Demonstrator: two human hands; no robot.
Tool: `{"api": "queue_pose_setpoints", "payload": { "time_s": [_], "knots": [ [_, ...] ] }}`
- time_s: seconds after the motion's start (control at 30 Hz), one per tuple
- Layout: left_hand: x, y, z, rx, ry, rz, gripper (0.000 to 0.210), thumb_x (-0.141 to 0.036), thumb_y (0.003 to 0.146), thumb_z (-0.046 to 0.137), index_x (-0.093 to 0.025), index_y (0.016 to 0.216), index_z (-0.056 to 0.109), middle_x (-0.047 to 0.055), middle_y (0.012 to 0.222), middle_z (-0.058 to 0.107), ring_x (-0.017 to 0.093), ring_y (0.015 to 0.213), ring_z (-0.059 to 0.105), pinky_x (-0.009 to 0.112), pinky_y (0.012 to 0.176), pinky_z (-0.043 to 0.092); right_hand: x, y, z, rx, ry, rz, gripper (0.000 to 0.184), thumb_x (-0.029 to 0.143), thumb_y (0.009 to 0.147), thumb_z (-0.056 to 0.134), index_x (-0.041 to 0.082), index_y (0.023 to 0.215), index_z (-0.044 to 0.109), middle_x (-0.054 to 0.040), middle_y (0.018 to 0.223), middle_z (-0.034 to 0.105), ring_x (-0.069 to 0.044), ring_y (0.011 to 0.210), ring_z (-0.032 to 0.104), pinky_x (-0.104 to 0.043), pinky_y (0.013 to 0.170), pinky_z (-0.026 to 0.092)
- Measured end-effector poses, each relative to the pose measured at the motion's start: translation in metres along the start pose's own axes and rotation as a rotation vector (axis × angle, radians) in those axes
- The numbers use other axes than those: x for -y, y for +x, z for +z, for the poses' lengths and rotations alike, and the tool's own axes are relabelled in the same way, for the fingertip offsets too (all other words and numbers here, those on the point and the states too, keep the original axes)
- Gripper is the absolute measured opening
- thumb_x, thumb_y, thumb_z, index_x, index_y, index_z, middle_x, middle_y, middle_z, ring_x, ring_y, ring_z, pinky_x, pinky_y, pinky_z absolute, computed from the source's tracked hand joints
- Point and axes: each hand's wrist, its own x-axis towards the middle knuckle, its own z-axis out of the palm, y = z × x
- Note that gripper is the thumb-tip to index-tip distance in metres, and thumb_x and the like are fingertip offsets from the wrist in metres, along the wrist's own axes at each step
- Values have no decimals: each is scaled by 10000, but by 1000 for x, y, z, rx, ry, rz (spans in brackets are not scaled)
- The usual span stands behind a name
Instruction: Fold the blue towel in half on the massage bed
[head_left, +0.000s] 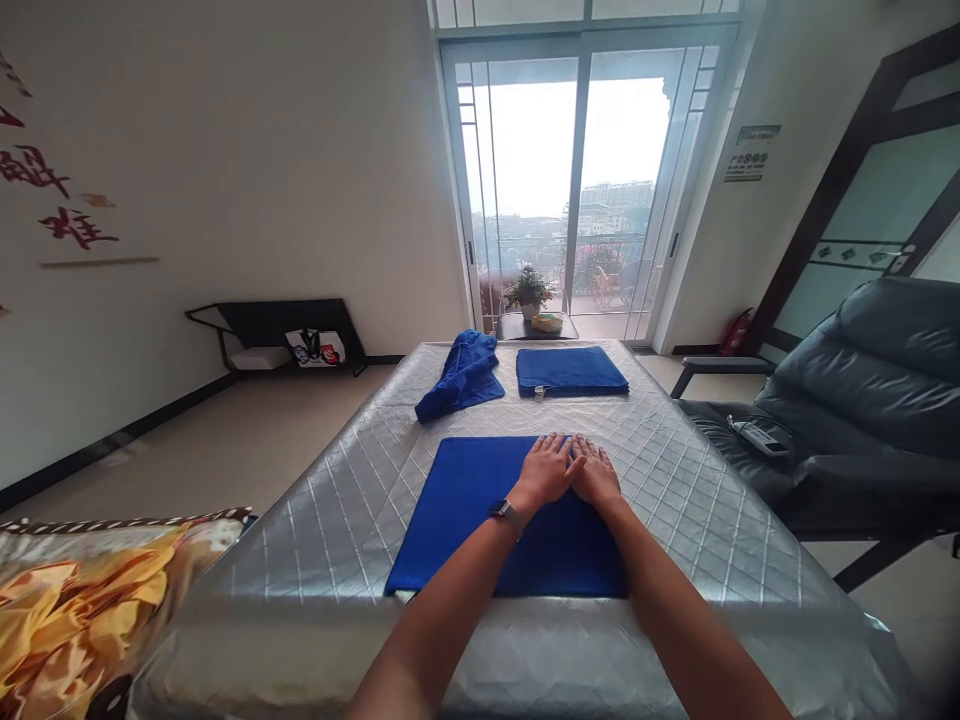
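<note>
A blue cloth [465, 510], folded into a flat rectangle, lies near the front of a silver quilted cover [337, 510]. My left hand [549, 468] presses flat on its far part, fingers stretched forward, a dark watch on the wrist. Right beside it, my right hand [596, 472] also lies flat on the cloth near its far right corner, and the thumbs meet or overlap. Farther back rests a neat stack of folded blue cloth [572, 370] with a small white tag at its front edge. To its left sits a crumpled blue cloth [463, 375].
A dark reclining chair [862, 400] stands along the right, with a power strip [759, 437] on its seat. Yellow fabric [90, 610] is heaped at the lower left. Beyond the cover's far edge, a potted plant [529, 290] stands on a small table before the glass doors.
</note>
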Motion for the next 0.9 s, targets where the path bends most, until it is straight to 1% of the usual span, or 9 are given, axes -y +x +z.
{"api": "queue_pose_setpoints", "payload": {
  "time_s": [0.1,0.17,0.23,0.33,0.43,0.53,0.63,0.73,0.9],
  "knots": [
    [3,7,12,-3,-36,-67,744,-571,1038,98,-106,1523,419,138,1601,390,245,1508,296,422,1249,207,0,0,0,0,13,5,631,369,1042,183,101,1612,211,-66,1685,170,-198,1547,148,-385,1249,104],
    [14,4,15,29,-39,-98,763,-589,1031,90,-106,1539,392,137,1611,369,252,1517,273,433,1254,193,2,0,-1,0,29,15,632,357,1040,179,82,1608,213,-73,1682,173,-201,1546,157,-392,1251,98],
    [30,-2,14,44,-23,-120,774,-624,1018,97,-137,1558,362,119,1625,347,252,1525,251,442,1258,178,4,0,-3,-4,44,27,640,369,1039,187,77,1607,217,-74,1681,176,-204,1544,163,-392,1253,86],
    [62,-16,7,56,15,-190,791,-654,1003,86,-165,1572,339,101,1638,324,249,1532,231,446,1259,173,5,0,-5,4,66,44,658,407,1037,197,82,1609,211,-66,1682,172,-206,1545,159,-390,1255,73],
    [102,-37,-4,63,66,-286,785,-642,1007,82,-160,1574,332,107,1643,314,251,1537,215,449,1258,171,5,1,-5,19,82,47,660,412,1037,186,92,1614,197,-53,1685,161,-200,1549,140,-393,1255,68],
    [142,-62,-16,64,108,-392,770,-621,1018,108,-134,1576,319,125,1649,292,256,1541,200,443,1257,155,4,2,-3,23,78,47,663,415,1035,184,96,1616,187,-49,1687,152,-197,1551,131,-388,1255,60],
    [168,-82,-24,62,121,-489,775,-613,1023,125,-100,1578,297,142,1661,245,262,1543,186,426,1253,158,3,3,-3,16,62,49,665,419,1034,179,101,1618,183,-48,1687,155,-193,1551,132,-383,1254,58],
    [177,-90,-26,44,109,-509,800,-632,1017,134,-84,1577,292,152,1660,232,268,1541,192,417,1250,172,3,3,-3,16,40,52,662,415,1034,170,105,1619,183,-48,1687,159,-191,1551,130,-383,1253,64],
    [173,-90,-25,13,96,-496,842,-659,1005,133,-58,1573,291,173,1653,234,279,1533,217,423,1251,181,3,4,-3,26,16,53,658,413,1036,166,111,1621,177,-53,1688,157,-188,1551,128,-377,1251,71]
  ]
}}
